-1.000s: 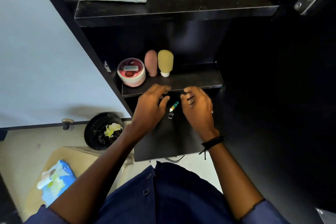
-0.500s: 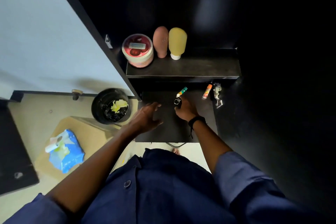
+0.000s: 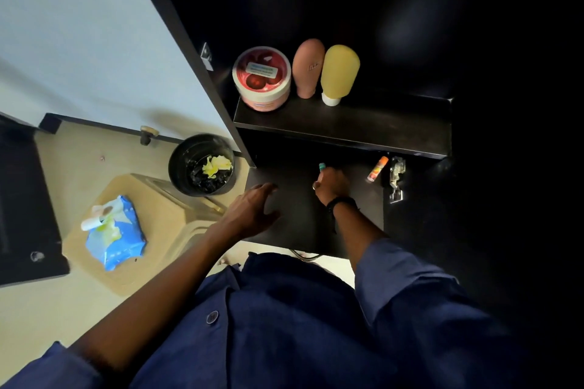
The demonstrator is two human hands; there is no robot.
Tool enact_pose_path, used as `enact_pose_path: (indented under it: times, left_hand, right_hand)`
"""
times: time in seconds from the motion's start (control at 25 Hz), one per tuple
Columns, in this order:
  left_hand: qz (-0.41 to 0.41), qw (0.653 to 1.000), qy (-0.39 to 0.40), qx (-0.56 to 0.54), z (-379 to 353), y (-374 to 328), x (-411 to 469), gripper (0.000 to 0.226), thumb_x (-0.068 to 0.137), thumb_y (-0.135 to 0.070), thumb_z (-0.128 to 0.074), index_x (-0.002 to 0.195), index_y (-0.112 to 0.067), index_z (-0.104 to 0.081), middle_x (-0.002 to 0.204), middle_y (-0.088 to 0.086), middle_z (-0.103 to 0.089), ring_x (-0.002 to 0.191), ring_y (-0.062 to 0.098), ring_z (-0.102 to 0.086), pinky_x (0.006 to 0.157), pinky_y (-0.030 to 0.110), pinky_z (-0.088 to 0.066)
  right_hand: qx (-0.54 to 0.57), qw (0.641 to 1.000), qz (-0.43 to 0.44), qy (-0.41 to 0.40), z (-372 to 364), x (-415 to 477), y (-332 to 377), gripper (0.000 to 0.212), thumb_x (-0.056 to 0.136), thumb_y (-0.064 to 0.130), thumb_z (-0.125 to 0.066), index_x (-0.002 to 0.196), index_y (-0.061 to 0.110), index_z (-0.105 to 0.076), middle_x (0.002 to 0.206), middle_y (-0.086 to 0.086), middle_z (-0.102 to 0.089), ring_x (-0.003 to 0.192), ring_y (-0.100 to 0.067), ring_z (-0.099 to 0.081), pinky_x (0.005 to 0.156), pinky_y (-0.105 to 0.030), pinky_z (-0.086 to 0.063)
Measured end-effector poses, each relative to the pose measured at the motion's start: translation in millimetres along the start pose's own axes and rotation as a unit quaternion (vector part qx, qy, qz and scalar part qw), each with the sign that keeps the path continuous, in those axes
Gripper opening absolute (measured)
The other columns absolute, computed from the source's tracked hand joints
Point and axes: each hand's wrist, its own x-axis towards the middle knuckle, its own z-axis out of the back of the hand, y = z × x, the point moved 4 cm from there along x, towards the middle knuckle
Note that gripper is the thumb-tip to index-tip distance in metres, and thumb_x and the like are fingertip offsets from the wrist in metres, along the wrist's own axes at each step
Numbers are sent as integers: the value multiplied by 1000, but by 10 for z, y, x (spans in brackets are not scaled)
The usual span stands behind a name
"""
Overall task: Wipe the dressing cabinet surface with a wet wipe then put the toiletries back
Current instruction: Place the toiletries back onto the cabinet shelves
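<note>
My right hand point(image 3: 331, 181) grips a small green-tipped stick with a key ring point(image 3: 321, 167) down on the lowest black cabinet surface point(image 3: 297, 221). Fingers relaxed, my left hand point(image 3: 252, 208) hovers over the same surface at its left side and holds nothing. An orange stick point(image 3: 377, 169) lies to the right of my right hand. On the shelf above point(image 3: 363, 129) stand a round pink cream jar point(image 3: 261, 79), a pink bottle point(image 3: 308, 68) and a yellow bottle point(image 3: 339, 73), both upside down on their caps.
A metal hinge point(image 3: 396, 178) sits at the surface's right edge. On the floor to the left stand a black bin point(image 3: 199, 164) with crumpled wipes and a tan stool point(image 3: 164, 218) carrying a blue wet-wipe pack point(image 3: 115, 238). A dark panel point(image 3: 25, 215) lies far left.
The view tilted down, so the top shelf left the frame. My right hand took hold of the green-tipped stick and lowered over it; my left hand drew back to the left.
</note>
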Motion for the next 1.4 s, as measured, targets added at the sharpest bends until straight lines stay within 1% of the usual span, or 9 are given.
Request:
enact_pose_path:
  times: [0.16,0.24,0.36,0.6,0.72,0.96,1.04,1.28,1.4]
  left_hand:
    - [-15,1000,-11,-2,23,-127,17,67,85,-26,-65,143,-18,-33,141,8,-44,121,25,-52,97,35,-45]
    - [-56,998,-40,1,59,-245,50,72,85,-19,-64,147,-18,-27,149,8,-34,131,26,-43,104,34,-39]
    - [-90,995,-45,10,36,-424,123,70,87,-14,-60,148,-18,-25,154,8,-25,137,27,-34,106,36,-37]
    - [-36,994,-68,78,46,-386,206,29,94,-29,-49,121,-20,-54,116,9,-57,88,31,-63,68,44,-55]
    - [-32,995,-96,22,89,-371,228,29,94,-27,-51,121,-18,-55,114,9,-61,86,29,-65,68,42,-55]
    - [-44,992,-114,-17,182,-336,110,28,91,-23,-57,118,-14,-58,116,6,-61,88,24,-65,72,42,-56]
    - [-44,992,-115,-14,168,-265,88,26,91,-26,-58,115,-17,-59,113,3,-62,83,20,-64,69,39,-56]
    - [-30,994,-107,-16,192,-185,-23,27,90,-25,-60,116,-17,-60,110,3,-65,82,17,-65,67,29,-53]
    - [-41,993,-108,-28,242,-186,-63,25,90,-24,-61,114,-18,-61,106,3,-67,83,17,-66,68,30,-53]
  right_hand:
    - [351,934,-11,65,100,-276,-17,22,74,-6,-73,74,10,-57,73,-9,-63,69,-24,-62,58,-29,-57]
    - [483,863,-6,146,259,-439,66,32,72,-9,-75,81,12,-54,73,-10,-65,64,-18,-66,58,-27,-59]
    - [481,844,57,229,563,-604,172,35,71,-7,-78,95,9,-56,84,-14,-70,72,-18,-70,70,-28,-59]
    - [426,871,39,241,664,-659,20,45,76,19,-80,115,9,-59,113,-14,-68,101,-25,-67,91,-38,-53]
    - [148,987,-65,5,725,-321,-435,56,81,46,-69,126,16,-55,135,-11,-50,119,-27,-55,98,-41,-48]
    - [-109,986,-127,-18,476,-83,-697,58,98,22,-42,145,-4,-20,146,-31,-27,125,-40,-46,95,-45,-45]
    - [-157,982,-99,-25,433,-11,-700,48,100,18,-38,142,-5,-29,146,-32,-28,123,-38,-46,94,-42,-46]
    - [-38,999,-21,-33,296,-167,-528,27,94,16,-54,118,6,-57,117,-19,-62,109,-37,-58,86,-41,-48]
    - [246,968,-40,20,190,-406,-361,43,77,8,-74,111,16,-49,104,-24,-65,86,-34,-64,83,-45,-54]
